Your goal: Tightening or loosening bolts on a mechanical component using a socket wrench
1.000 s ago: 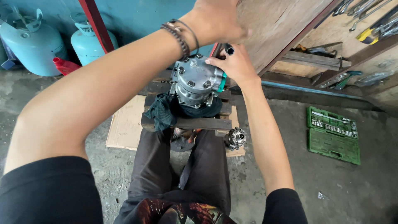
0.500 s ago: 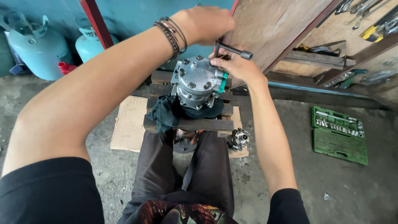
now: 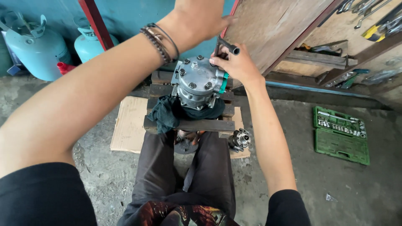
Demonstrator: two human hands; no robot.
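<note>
Head-camera view, looking down past the person's knees. A silver, cylindrical compressor body [image 3: 197, 81], its end plate ringed with bolt heads and a green connector on its right side, stood upright on a dark cloth [image 3: 167, 113] draped over a small stand of dark wooden slats [image 3: 190, 124], between the person's legs and slightly farther away. The right hand [image 3: 238, 65] was clenched around a dark T-handle wrench [image 3: 226, 45], whose shaft met the far right edge of the end plate; the tip itself was hidden by the fingers. The left hand [image 3: 199, 16] was stretched out past the compressor at the top edge of the view, with bead and cord bracelets [image 3: 161, 39] on the wrist; its fingers were cut off by the frame, so whether it gripped anything could not be told. Under the stand lay a sheet of cardboard [image 3: 127, 125] on the concrete floor, and a small metal fitting [image 3: 240, 139] stood just beside the stand's near right corner. Two pale blue gas cylinders [image 3: 35, 50] stood at the far left against a blue wall, with a red post [image 3: 95, 23] beside them. An open green socket-set case [image 3: 341, 134] lay on the floor to the right, well apart from the stand. Wrenches [image 3: 368, 12] hung at the far right above wooden shelving.
</note>
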